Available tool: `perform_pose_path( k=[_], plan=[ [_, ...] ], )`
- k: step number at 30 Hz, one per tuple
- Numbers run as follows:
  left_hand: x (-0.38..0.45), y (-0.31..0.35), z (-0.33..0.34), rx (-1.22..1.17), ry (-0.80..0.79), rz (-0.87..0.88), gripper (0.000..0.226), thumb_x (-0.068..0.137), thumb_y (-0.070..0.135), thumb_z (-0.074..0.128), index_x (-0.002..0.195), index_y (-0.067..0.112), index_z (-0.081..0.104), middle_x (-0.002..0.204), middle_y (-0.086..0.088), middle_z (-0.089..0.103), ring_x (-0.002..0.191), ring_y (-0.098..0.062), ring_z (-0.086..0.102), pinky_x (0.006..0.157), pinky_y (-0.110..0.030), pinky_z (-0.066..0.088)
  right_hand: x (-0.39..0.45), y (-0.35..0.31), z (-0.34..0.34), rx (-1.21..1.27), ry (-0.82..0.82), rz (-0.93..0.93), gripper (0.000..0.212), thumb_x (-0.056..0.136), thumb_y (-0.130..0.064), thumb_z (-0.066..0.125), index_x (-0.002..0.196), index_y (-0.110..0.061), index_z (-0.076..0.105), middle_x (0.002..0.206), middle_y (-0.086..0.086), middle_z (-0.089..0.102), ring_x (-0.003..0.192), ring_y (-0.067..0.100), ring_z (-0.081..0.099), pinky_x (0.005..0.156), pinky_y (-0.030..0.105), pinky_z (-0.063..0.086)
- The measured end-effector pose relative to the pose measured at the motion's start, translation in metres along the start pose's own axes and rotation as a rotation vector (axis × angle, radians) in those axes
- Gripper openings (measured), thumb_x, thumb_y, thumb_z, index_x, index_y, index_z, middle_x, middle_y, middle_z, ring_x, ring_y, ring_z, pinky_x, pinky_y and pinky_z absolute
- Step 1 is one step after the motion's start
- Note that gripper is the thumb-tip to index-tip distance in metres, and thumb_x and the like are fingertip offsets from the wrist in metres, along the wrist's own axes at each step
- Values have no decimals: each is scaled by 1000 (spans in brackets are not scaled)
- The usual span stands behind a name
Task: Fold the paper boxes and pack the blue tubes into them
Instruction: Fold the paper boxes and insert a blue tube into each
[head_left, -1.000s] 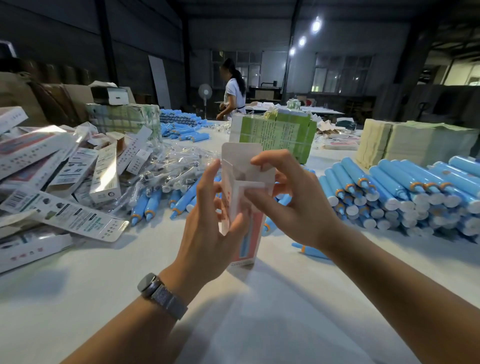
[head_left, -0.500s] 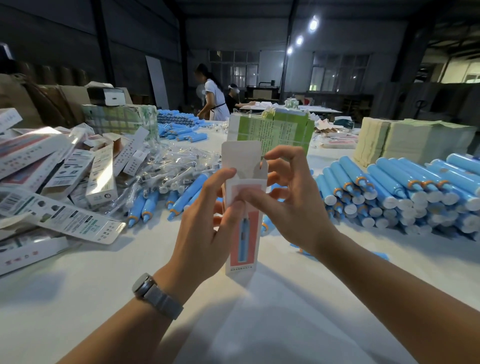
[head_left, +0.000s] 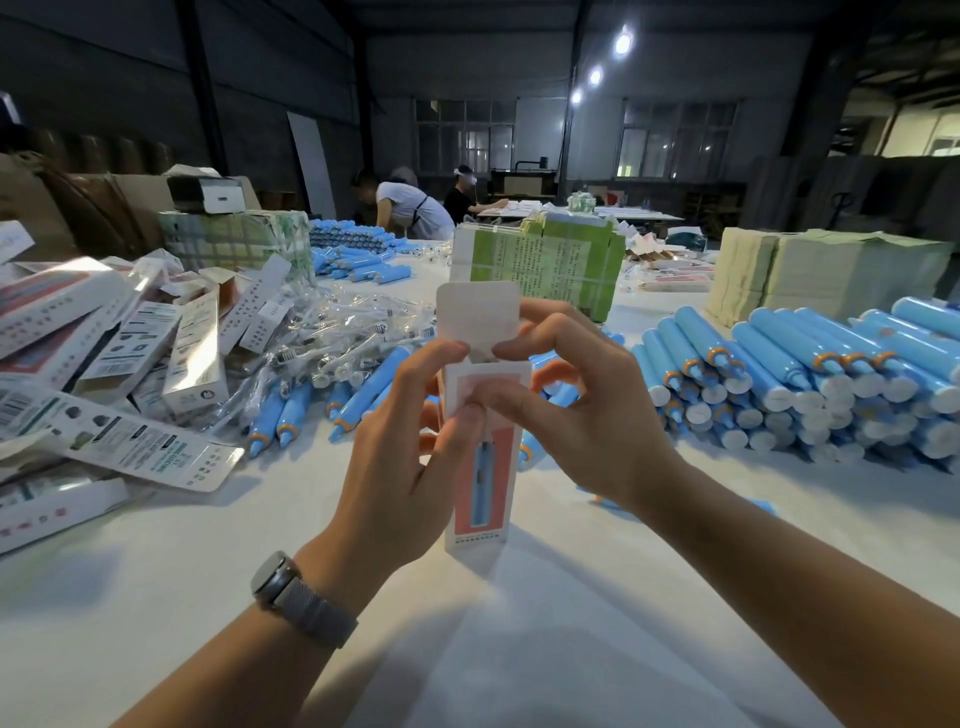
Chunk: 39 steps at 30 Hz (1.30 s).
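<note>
The white table (head_left: 156, 597) carries everything, and the paper box (head_left: 480, 483) standing upright at its middle, base near or on the cloth, serves as the landmark. To the right of the box lies the big stack of blue tubes (head_left: 810, 379), well apart from it; behind and left of the box a looser scatter of tubes mixes with clear-bagged brush heads (head_left: 332, 338), and further left sits a heap of finished cartons (head_left: 104, 338). Behind the box stands a green bundle of printed sheets (head_left: 545, 265). The left hand (head_left: 400, 457) wraps the box's left side, thumb pressed on its front face; the right hand (head_left: 582, 410) pinches the top near the raised hang tab (head_left: 478, 312), so both hands are clamped on the one box, close together. The box looks like thin card: very light, springy along its creases, easily dented if squeezed mid-panel, so it is best held by the long edges while flaps are pushed at their score lines. The tubes look like smooth, rigid plastic, probably a little slippery, best taken around the barrel. Whether a tube is already inside cannot be told; the box's opening, its far side and its bottom flaps are hidden by fingers and card, and print on the cartons is too small to read.
</note>
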<state>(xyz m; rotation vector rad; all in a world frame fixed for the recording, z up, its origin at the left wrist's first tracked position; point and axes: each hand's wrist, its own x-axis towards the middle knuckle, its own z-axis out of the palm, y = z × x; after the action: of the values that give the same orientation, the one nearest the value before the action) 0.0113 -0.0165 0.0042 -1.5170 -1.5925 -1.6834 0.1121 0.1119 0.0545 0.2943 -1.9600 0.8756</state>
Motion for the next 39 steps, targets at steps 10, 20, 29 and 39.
perform_pose_path(
  k=[10,20,29,39],
  plan=[
    [-1,3,3,-197,-14,-62,41,97,30,51,126,49,28,114,8,62,86,-23,69,71,-56,56,0,-3,3,61,71,-57,41,77,-13,80,89,-31,45,98,-6,70,88,22,66,66,33,50],
    [1,4,4,-123,-34,-11,24,99,31,44,122,38,41,106,18,59,81,-14,66,64,-46,56,3,0,-6,33,-45,-40,4,88,-19,69,90,-18,67,100,2,64,93,18,63,67,31,51],
    [5,7,1,-202,-80,-84,28,96,35,47,114,55,43,103,17,61,84,-10,64,72,-41,58,3,2,-6,40,-58,1,9,87,-9,66,95,-12,67,101,2,63,94,27,61,71,36,54],
    [11,13,0,-143,60,-117,8,95,47,44,95,54,49,83,8,60,73,-28,58,62,-54,49,3,-1,-4,-65,-35,-72,9,87,-9,69,94,-5,71,94,6,65,89,21,64,71,37,55]
  ],
)
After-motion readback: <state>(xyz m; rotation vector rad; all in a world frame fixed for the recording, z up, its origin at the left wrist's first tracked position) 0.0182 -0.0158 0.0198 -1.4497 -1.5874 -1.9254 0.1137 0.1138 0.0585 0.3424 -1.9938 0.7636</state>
